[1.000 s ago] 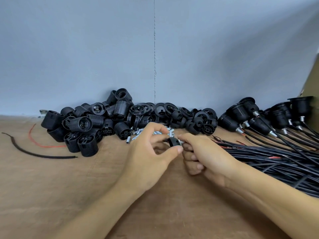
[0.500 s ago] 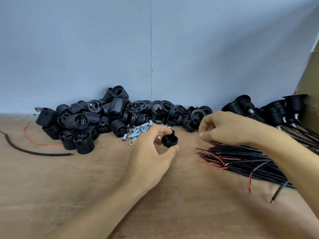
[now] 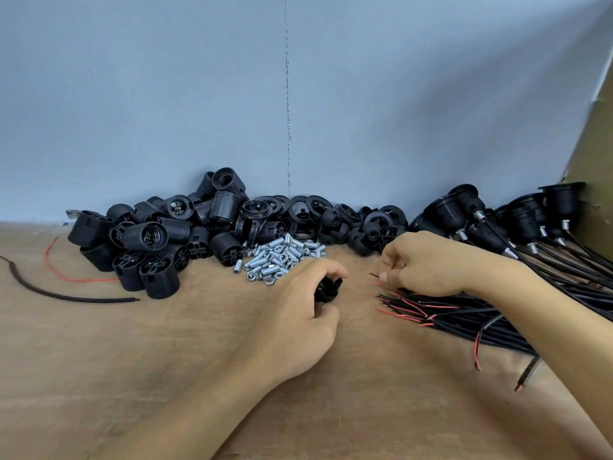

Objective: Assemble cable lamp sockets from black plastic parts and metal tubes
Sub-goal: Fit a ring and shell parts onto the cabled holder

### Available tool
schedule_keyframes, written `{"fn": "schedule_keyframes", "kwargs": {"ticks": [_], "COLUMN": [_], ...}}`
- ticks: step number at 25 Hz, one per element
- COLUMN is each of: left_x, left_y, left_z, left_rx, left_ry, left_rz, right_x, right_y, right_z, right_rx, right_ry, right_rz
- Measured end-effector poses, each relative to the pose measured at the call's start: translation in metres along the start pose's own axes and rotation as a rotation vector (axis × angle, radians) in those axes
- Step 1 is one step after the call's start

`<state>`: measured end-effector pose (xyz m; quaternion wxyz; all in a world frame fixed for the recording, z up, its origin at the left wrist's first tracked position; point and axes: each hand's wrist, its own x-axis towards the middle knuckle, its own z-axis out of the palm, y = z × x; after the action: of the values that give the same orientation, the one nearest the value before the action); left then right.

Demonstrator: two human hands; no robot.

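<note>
The left hand curls thumb and fingers round a small black plastic socket cap, gripping it low over the worn brown board surface, presumably so a cable can be fed into it. The right hand, near it and a little farther back, has its fingers bunched together, pinching the end of a thin black cable. The cable seems to come from the loose bundle of black cables with red inner wires fanned out under that wrist. The cable tip points left toward the cap but the two are apart, so I judge threading to be the step in hand.

Supplies sit within reach along the far edge:
- **Left:** a heap of ribbed black plastic socket bodies.
- **Middle:** a pile of short silver metal tubes and nuts.
- **Far right:** finished black sockets on cables.

Behind everything stands a plain blue-grey wall. A stray black cable offcut and a red wire lie at the left.
</note>
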<state>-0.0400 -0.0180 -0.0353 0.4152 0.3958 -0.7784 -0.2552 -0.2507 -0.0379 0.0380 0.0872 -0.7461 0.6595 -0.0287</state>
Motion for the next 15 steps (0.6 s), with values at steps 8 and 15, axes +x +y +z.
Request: {"fn": "schedule_keyframes", "kwargs": {"ticks": [8,15], "left_x": [0.007,0.014], "left_y": [0.001,-0.007], "left_z": [0.003,-0.002], "left_rx": [-0.045,-0.333], "left_ry": [-0.002,0.130], "left_rz": [-0.106,-0.281], "right_x": [-0.008,-0.007], "right_y": [-0.039,-0.037], "right_z": [0.020,0.019], "right_rx": [0.691,0.921], "right_ry": [0.253,0.211], "right_rz": [-0.349,-0.374]}}
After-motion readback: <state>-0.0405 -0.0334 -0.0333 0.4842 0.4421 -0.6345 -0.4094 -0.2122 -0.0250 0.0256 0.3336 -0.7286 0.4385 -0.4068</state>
